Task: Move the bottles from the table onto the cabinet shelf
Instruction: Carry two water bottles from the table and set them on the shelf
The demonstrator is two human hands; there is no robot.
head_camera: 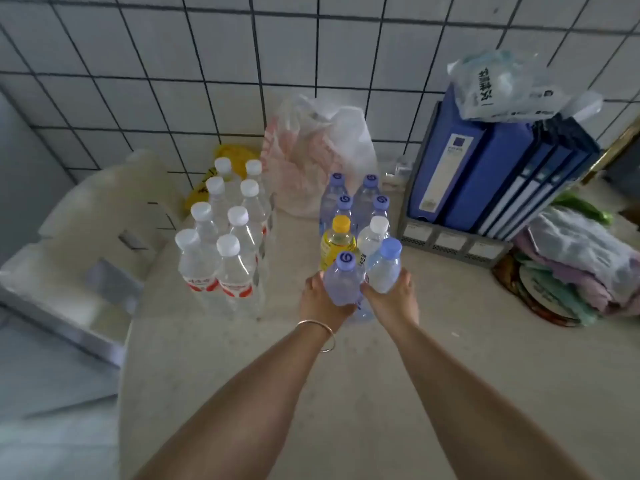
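left grip (320, 299) — purple bottle (341, 282); right grip (393, 299) — blue-capped bottle (384, 268)

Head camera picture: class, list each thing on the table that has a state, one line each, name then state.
Left hand: closed around the purple bottle.
Right hand: closed around the blue-capped bottle.
Purple bottle: capped, upright, held.
Blue-capped bottle: capped, tilted, held.
Yellow bottle: capped, standing.
White-capped bottles: capped, standing together.
Blue binders: closed, standing in a rack.
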